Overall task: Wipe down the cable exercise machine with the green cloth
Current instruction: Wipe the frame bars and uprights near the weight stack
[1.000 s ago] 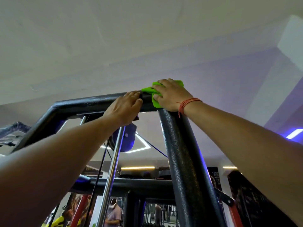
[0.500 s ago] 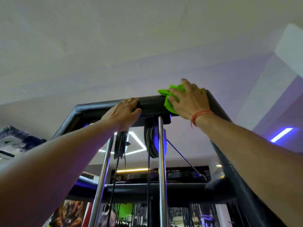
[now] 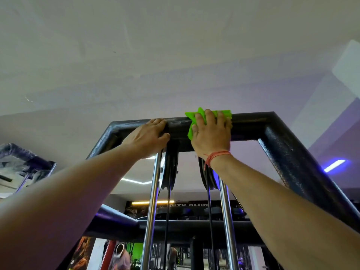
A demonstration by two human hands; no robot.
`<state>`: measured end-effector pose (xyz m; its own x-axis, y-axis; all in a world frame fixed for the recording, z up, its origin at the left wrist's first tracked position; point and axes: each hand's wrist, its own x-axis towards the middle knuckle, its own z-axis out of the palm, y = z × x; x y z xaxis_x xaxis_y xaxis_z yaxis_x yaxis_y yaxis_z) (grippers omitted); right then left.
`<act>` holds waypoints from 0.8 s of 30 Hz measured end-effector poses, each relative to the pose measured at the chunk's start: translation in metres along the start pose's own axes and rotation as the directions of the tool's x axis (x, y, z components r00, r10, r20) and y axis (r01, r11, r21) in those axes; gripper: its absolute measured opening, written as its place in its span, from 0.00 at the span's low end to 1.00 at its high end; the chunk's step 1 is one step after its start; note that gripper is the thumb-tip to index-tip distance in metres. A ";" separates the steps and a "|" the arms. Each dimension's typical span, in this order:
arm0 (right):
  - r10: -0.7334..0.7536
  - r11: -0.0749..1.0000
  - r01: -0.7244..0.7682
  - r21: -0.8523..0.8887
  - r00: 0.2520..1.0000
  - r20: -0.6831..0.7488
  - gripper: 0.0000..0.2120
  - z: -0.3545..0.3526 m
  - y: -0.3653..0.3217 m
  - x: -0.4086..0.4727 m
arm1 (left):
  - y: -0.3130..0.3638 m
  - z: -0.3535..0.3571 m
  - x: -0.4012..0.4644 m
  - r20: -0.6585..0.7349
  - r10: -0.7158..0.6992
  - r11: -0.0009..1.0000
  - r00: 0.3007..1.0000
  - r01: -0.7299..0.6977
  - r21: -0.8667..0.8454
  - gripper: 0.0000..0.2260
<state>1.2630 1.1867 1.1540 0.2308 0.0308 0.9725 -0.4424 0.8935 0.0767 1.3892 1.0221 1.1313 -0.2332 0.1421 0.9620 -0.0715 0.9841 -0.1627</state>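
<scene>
We judge the green cloth (image 3: pixel 196 121) soft and light: right hand (image 3: pixel 211 133) presses it flat, fingers spread, on the stiff top bar (image 3: pixel 251 125); left hand (image 3: pixel 149 136) grips the bar.

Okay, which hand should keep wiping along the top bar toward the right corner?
The right hand, probably. It already presses the green cloth against the top bar, with unwiped bar on its right. The left hand holds no cloth and only grips the bar.
</scene>
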 end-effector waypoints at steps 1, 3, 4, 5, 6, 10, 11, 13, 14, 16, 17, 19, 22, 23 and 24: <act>-0.063 0.998 0.063 0.002 0.997 0.034 0.24 0.000 -0.009 0.003 | -0.004 -0.001 -0.001 -0.004 -0.005 1.000 1.000 0.005 0.000 0.26; -0.209 0.978 0.211 -0.004 0.974 0.090 0.26 -0.003 -0.010 0.013 | -0.013 -0.002 -0.005 0.003 -0.010 1.000 1.000 0.010 0.003 0.27; -0.244 0.969 0.246 -0.018 0.965 0.093 0.27 -0.004 -0.003 0.016 | -0.016 -0.002 -0.007 0.012 -0.010 1.000 1.000 0.010 0.006 0.28; -0.224 0.973 0.227 -0.040 0.972 0.076 0.26 -0.005 0.004 0.017 | -0.019 -0.003 -0.008 0.024 -0.008 1.000 1.000 0.007 0.013 0.29; -0.161 0.984 0.163 -0.066 0.986 0.040 0.25 -0.005 0.009 0.016 | -0.022 -0.004 -0.009 0.031 -0.004 1.000 0.999 0.003 0.019 0.29; 0.017 0.999 -0.017 -0.038 1.000 0.018 0.19 0.001 -0.025 0.005 | -0.033 -0.008 -0.014 0.040 -0.022 0.998 0.999 0.020 0.055 0.31; -0.043 0.999 0.043 -0.016 0.998 0.037 0.21 0.003 -0.036 0.007 | -0.034 -0.009 -0.015 0.037 -0.026 0.998 0.999 0.024 0.065 0.31; -0.241 0.970 0.242 0.004 0.966 0.090 0.23 0.004 -0.047 0.014 | -0.037 -0.010 -0.015 0.035 -0.038 0.996 0.999 0.036 0.078 0.31; -0.317 0.948 0.319 0.008 0.941 0.119 0.24 0.003 -0.045 0.018 | -0.038 -0.010 -0.015 0.032 -0.044 0.996 0.999 0.042 0.083 0.31; -0.315 0.948 0.319 -0.011 0.942 0.117 0.24 0.003 -0.035 0.023 | -0.042 -0.010 -0.015 0.025 -0.057 0.994 0.998 0.055 0.097 0.30; -0.244 0.969 0.247 -0.028 0.966 0.084 0.23 0.004 -0.029 0.021 | -0.044 -0.010 -0.015 0.023 -0.070 0.993 0.997 0.068 0.100 0.30; -0.083 0.996 0.083 -0.019 0.997 0.005 0.22 0.008 -0.033 0.012 | -0.048 -0.010 -0.018 0.022 -0.094 0.991 0.995 0.091 0.102 0.29; -0.062 0.996 0.064 0.059 0.998 -0.033 0.22 0.013 -0.064 0.005 | -0.049 -0.010 -0.020 0.004 -0.131 0.986 0.991 0.130 0.108 0.29; -0.134 0.988 0.135 0.078 0.991 -0.017 0.23 0.013 -0.072 0.007 | -0.048 -0.010 -0.020 -0.002 -0.145 0.984 0.989 0.145 0.104 0.30; -0.227 0.970 0.227 0.083 0.974 -0.002 0.23 0.013 -0.074 0.010 | -0.048 -0.010 -0.019 -0.009 -0.159 0.982 0.987 0.159 0.100 0.30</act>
<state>1.2867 1.1145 1.1610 0.3270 -0.1725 0.9292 -0.4488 0.8369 0.3133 1.4068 0.9730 1.1234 -0.2105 -0.0151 0.9775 -0.2044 0.9785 -0.0289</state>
